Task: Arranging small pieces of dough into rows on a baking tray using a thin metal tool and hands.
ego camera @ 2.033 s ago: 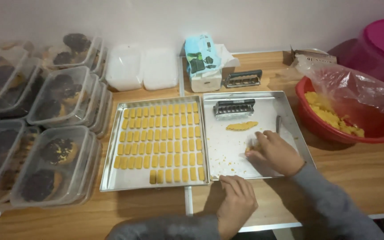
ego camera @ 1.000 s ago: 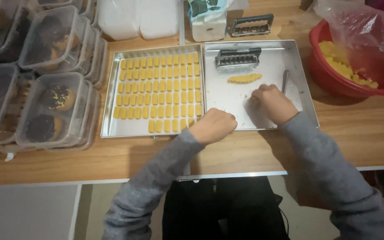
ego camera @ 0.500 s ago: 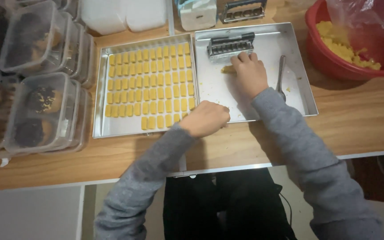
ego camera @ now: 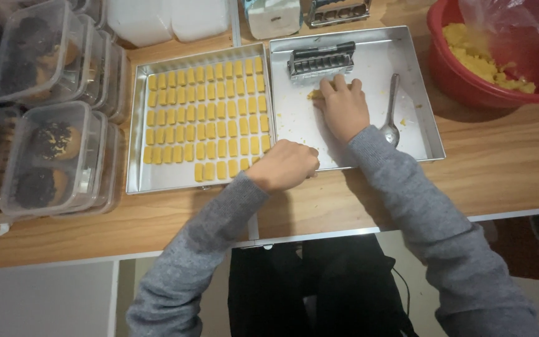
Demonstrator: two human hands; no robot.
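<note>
My right hand [ego camera: 343, 111] lies palm down in the upper centre of the frame, fingers flat and together over a lump of soft yellow dough [ego camera: 314, 94] on the right-hand metal tray [ego camera: 419, 118]; the fingertips reach the ribbed metal cutter [ego camera: 319, 59] just above. The grip there is a flat press, not a closed hold. My left hand [ego camera: 284, 165] sits at mid frame, curled into a loose fist at the lower right corner of the left tray [ego camera: 133, 168]; I cannot tell whether it holds anything.

The left tray is shiny sheet metal, filled with neat rows of small rectangular yellow dough pieces [ego camera: 204, 118], matte and smooth. A steel spoon [ego camera: 391, 122] rests in the right tray beside my right hand. A red plastic bowl [ego camera: 463, 75] of crumbly yellow dough stands at the upper right. Clear lidded plastic tubs [ego camera: 45, 156] of dark-topped pastries are stacked at the left. The worktop [ego camera: 500, 168] is pale wood with visible grain.
</note>
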